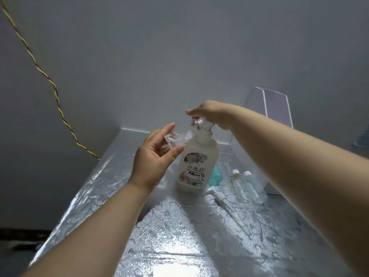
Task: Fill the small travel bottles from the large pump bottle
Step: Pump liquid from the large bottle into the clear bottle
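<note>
My right hand (211,114) curls over the top of the big bottle (196,168) standing on the table (179,236), while my left hand (153,156) pinches a clear piece (175,139) (too blurred to name); the bottle looks full, heavy and slick, so I'd grip its waist.

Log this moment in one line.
left hand: pinches clear item | right hand: atop large bottle | pump: off, lying beside | small bottles: capped, untouched

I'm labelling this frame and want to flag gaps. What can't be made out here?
All in the head view:
Neck of the large bottle: covered by the right hand and a blurred clear item.
The clear item in the left hand: blurred, see-through; its kind is unclear.
Right hand's grip: fingers hidden beneath its own back.
The teal object: mostly behind the large bottle.
The small travel bottles: too small to tell fill level.
</note>
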Demonstrator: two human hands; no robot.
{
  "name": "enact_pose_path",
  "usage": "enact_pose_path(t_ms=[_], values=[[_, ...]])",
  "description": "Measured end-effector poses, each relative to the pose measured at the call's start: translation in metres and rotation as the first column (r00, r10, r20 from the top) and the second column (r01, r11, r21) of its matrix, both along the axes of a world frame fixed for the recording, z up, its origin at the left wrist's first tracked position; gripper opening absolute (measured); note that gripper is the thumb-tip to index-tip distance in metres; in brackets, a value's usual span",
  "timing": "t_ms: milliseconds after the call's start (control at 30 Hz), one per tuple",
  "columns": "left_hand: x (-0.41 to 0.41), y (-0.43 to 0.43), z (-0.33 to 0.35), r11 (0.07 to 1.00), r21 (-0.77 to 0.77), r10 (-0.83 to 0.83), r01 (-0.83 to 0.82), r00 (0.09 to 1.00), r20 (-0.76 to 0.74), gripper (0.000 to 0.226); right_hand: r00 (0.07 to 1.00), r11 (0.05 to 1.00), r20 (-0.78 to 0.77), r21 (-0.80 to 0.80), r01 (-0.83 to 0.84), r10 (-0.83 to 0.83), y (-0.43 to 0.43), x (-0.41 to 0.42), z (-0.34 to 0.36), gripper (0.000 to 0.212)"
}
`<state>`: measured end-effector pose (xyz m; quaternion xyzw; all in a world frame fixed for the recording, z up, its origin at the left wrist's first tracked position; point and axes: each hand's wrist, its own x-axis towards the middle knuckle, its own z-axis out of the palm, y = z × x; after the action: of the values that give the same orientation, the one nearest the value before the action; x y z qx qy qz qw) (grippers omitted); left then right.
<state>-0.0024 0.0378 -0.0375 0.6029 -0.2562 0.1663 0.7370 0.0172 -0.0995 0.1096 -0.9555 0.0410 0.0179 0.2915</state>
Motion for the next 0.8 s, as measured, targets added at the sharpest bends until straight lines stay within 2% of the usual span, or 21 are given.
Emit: enact_pose_path(t_ms=[100, 233, 400, 533, 700, 800], values=[[-0.001, 0.001, 0.001, 1.000, -0.009, -0.010, 0.010, 1.000, 0.001, 0.053, 1.000, 0.999, 0.011, -0.044, -0.013, 0.014, 0.001, -0.001, 0.005, 0.044], [-0.002, 0.001, 0.002, 1.000, 0.006, 0.021, -0.021, 1.000, 0.019, 0.053, 1.000, 0.999, -0.019, -0.050, -0.018, 0.017, 0.002, 0.004, -0.005, 0.036], [-0.004, 0.001, 0.002, 1.000, 0.008, 0.029, -0.029, 1.000, 0.007, 0.050, 0.997, 0.995, -0.042, 0.072, 0.072, -0.069, 0.004, 0.012, -0.011, 0.034], [-0.005, 0.001, 0.005, 0.999, 0.011, 0.033, -0.033, 0.999, 0.027, 0.052, 1.000, 1.000, -0.012, 0.008, 0.018, -0.018, 0.000, 0.007, -0.010, 0.034], [-0.006, 0.001, 0.006, 1.000, -0.007, 0.003, -0.003, 1.000, 0.029, 0.056, 0.999, 0.997, -0.010, -0.066, -0.033, 0.033, -0.002, -0.001, 0.007, 0.044], [-0.004, 0.001, 0.005, 1.000, -0.017, 0.000, 0.000, 1.000, 0.026, 0.055, 0.999, 0.997, -0.019, -0.069, -0.027, 0.026, 0.000, 0.002, 0.006, 0.038]])
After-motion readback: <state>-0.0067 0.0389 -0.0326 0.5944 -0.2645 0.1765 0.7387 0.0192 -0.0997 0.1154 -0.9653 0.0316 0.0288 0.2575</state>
